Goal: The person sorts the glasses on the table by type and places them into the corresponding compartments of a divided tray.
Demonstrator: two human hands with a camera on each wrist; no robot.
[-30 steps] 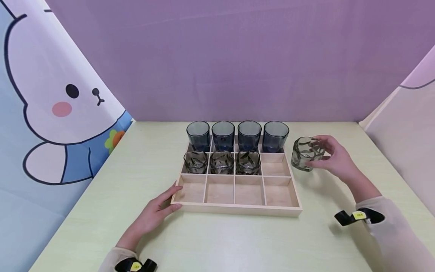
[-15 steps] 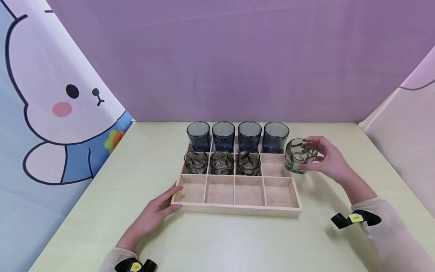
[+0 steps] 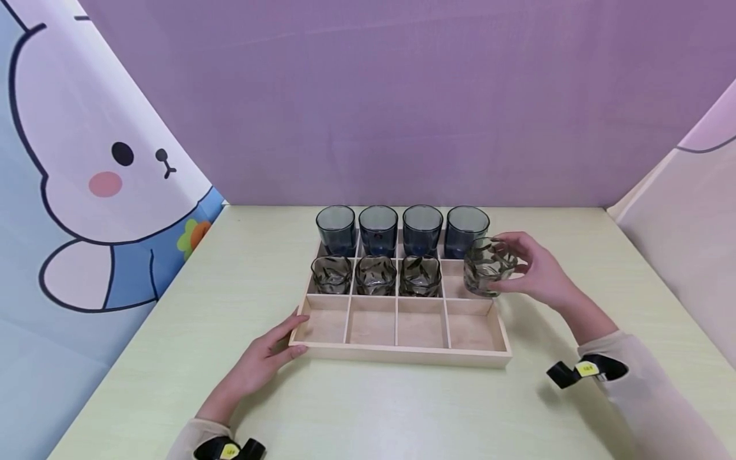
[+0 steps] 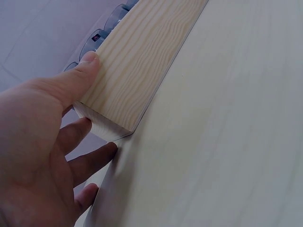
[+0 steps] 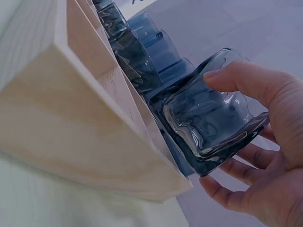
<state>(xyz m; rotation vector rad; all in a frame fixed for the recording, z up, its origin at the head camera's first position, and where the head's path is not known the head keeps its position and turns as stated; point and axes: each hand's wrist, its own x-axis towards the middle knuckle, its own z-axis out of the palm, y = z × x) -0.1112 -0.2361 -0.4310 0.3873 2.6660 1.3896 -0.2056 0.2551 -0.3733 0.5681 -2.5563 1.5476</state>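
My right hand (image 3: 537, 271) grips a short wavy tumbler (image 3: 485, 265) of smoky clear glass by its sides, thumb and fingers around it. The tumbler is over the rightmost middle compartment of a wooden divided tray (image 3: 402, 352), slightly tilted. In the right wrist view the glass (image 5: 208, 118) overlaps the tray's side edge. My left hand (image 3: 261, 358) holds the tray's front left corner, thumb at the front wall (image 4: 142, 52), fingers along the left side. Three matching wavy tumblers (image 3: 375, 276) sit in the other middle compartments.
Several taller blue glasses (image 3: 422, 230) stand upright in the tray's back row. The front-row compartments (image 3: 372, 322) show bare wood. Pale tabletop (image 3: 402, 415) surrounds the tray, and a purple backdrop (image 3: 402, 115) rises behind it.
My right hand has carried the wavy tumbler leftward from the table beside the tray to over the rightmost middle compartment. The left hand and the tray have stayed put.
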